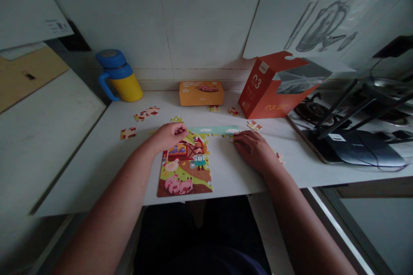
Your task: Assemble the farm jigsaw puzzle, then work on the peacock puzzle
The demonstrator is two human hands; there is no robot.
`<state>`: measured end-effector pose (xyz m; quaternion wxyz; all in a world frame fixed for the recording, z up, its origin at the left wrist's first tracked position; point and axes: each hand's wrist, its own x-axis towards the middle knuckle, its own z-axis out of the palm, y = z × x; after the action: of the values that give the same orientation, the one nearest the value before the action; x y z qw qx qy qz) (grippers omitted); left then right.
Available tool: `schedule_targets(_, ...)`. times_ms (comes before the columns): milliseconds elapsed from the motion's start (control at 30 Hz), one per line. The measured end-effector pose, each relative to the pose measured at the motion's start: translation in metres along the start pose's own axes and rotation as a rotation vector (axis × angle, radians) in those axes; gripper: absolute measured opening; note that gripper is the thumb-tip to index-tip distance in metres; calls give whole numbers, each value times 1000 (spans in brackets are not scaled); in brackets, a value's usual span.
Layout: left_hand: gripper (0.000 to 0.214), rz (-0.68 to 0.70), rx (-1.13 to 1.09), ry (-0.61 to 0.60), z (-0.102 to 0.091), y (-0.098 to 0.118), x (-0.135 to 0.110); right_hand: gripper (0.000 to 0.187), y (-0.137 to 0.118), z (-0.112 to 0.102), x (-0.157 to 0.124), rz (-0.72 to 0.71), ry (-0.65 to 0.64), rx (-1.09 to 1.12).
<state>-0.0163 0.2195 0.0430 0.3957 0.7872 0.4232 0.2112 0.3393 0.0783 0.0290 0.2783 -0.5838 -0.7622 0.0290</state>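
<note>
A partly joined farm puzzle lies on the white tabletop, showing a pig, a hen, a farmer and a red barn. Its blue sky strip runs along the far side toward the right. My left hand is closed in a pinch above the puzzle's upper left. At its fingertips is a yellow-green puzzle piece, tilted over the barn. My right hand rests low at the strip's right end, fingers together and curled. They are on a small puzzle piece, mostly hidden beneath them.
Several loose pieces lie around, including a cow piece and a brown-white piece. Along the wall stand a blue-yellow jug, an orange puzzle box and a red carton. A gas stove is at right.
</note>
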Motion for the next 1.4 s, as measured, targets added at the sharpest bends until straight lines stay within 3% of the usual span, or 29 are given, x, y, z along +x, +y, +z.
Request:
schedule_targets(333,30,7,14,9,0,3,-1,35,-4,1,-2,35,-58,-138)
schedule_targets(833,33,14,-25,7,0,4,-2,35,-7,0,-1,48,-54,-94)
schedule_targets(1133,46,-123,-294,-25,4,16,-6,33,-10,-1,-1,56,-52,-122)
schedule_targets(1400,33,-86,-320,-61,12,24,-7,42,-6,3,-1,49,-72,-174)
